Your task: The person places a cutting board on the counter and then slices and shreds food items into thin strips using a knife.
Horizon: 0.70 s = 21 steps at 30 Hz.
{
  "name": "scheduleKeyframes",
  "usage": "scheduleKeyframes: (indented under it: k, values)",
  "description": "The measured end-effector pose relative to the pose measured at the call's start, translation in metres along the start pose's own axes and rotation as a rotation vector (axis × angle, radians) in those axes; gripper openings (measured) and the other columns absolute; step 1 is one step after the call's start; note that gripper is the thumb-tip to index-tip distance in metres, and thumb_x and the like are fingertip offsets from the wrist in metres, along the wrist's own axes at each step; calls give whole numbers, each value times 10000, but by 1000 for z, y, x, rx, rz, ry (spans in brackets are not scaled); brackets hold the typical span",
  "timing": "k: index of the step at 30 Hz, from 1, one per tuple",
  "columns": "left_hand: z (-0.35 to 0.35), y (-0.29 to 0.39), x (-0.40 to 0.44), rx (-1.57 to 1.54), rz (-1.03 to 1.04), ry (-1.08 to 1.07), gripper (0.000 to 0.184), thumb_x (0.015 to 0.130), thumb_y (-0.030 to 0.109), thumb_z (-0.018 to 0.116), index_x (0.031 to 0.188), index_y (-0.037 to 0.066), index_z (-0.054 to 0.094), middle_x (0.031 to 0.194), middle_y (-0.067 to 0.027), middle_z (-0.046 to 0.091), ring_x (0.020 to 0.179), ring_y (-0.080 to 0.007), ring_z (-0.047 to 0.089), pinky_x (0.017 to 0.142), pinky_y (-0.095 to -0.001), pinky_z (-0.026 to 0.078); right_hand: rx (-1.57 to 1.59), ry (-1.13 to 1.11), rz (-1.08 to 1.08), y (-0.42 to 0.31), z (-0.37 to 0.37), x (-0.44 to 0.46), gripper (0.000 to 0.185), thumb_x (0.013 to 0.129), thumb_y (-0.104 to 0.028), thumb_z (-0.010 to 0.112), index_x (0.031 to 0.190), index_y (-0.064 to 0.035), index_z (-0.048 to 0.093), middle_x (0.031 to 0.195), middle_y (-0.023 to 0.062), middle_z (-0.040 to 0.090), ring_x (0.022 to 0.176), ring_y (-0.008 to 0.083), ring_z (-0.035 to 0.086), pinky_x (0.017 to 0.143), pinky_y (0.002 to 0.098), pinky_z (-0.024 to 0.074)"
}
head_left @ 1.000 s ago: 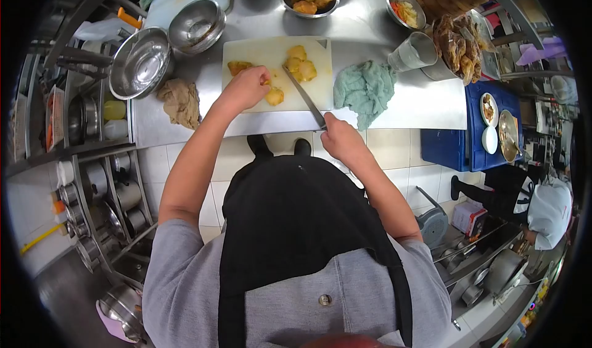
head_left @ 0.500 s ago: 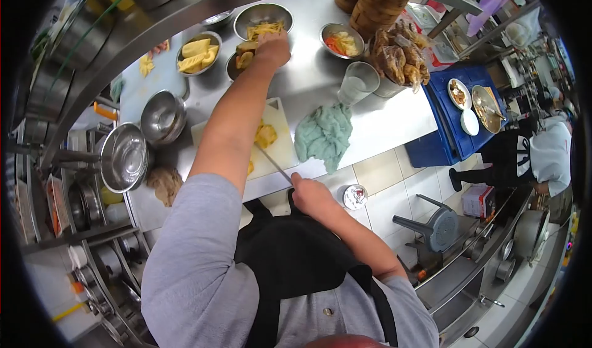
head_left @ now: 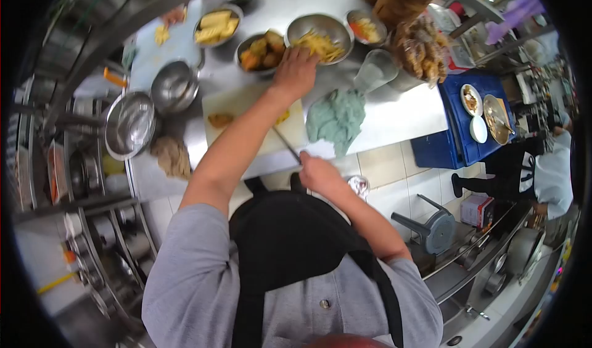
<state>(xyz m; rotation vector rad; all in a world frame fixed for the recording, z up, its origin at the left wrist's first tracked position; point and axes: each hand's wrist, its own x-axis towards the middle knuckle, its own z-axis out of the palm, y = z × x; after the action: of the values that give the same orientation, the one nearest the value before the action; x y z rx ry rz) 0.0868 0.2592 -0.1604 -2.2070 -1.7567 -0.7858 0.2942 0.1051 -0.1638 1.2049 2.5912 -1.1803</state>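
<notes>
My left hand [head_left: 297, 72] reaches over the near rim of a steel bowl [head_left: 342, 24] of yellow strips [head_left: 324, 46], fingers extended and slightly apart at the strips. Beside it is a bowl of browned chunks [head_left: 264, 53]. My right hand [head_left: 319, 173] is closed round the handle of a knife [head_left: 286, 144], whose blade points toward the white cutting board [head_left: 216, 101]. A browned piece [head_left: 220, 120] lies on the board's left part. Other yellow food [head_left: 282, 116] on it is mostly hidden by my left forearm.
A green cloth [head_left: 336, 121] and clear container [head_left: 376, 70] are right of the board; a brown cloth [head_left: 171, 157] and steel bowls [head_left: 175, 86] are left. Another person's hand [head_left: 174, 16] is at the far-left board. A person in white [head_left: 553, 175] stands far right.
My left hand has gone from the cutting board to the bowls behind it, then right to the strips. My right hand still holds the knife. The camera view has shifted.
</notes>
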Motion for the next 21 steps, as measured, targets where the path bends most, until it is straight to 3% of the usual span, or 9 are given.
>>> scheduleKeyframes:
  k: [1,3,7,11,16,21]
  values:
    - [-20,5,-12,-61,-43,79,321,879,159,687,1180,48,689,1217,-161,649,1257,-361,562,1092,-507,443,-4,-23,7,0,0,-1,233,901,-49,516,1105,58,549,878,335,697,877,522,692,829,607,538]
    - [-81,11,-49,-245,-215,161,285,908,103,656,1183,28,664,1197,-161,658,1159,-375,610,976,-463,527,-7,-48,-14,-5,-11,-3,246,896,-61,532,1109,62,544,869,340,692,880,528,686,828,611,534]
    - [-140,-2,-151,-319,-683,-283,264,934,111,653,1180,15,664,1123,-182,683,1068,-405,652,956,-472,533,-42,-56,-72,-2,-15,-5,240,896,-73,566,1089,65,529,836,326,689,854,511,689,802,607,538]
    - [-126,9,-220,-188,-646,-340,305,929,113,658,1212,-3,655,1198,-190,668,1135,-400,631,987,-474,526,-143,-62,-119,2,-15,3,224,899,-66,584,1073,59,518,798,299,686,820,497,692,764,597,546]
    - [-103,9,-226,-20,-590,-64,441,919,118,668,1332,-17,593,1356,-202,597,1265,-408,560,1054,-483,507,-175,-83,-135,2,-15,7,232,897,-69,592,1077,56,515,790,292,686,808,487,694,752,588,549]
    - [-105,-12,-205,-39,-650,-294,454,917,135,678,1341,-3,593,1361,-214,600,1252,-412,570,1052,-483,508,-140,-67,-144,1,-14,4,231,892,-66,588,1074,55,513,788,295,684,808,488,693,750,591,546]
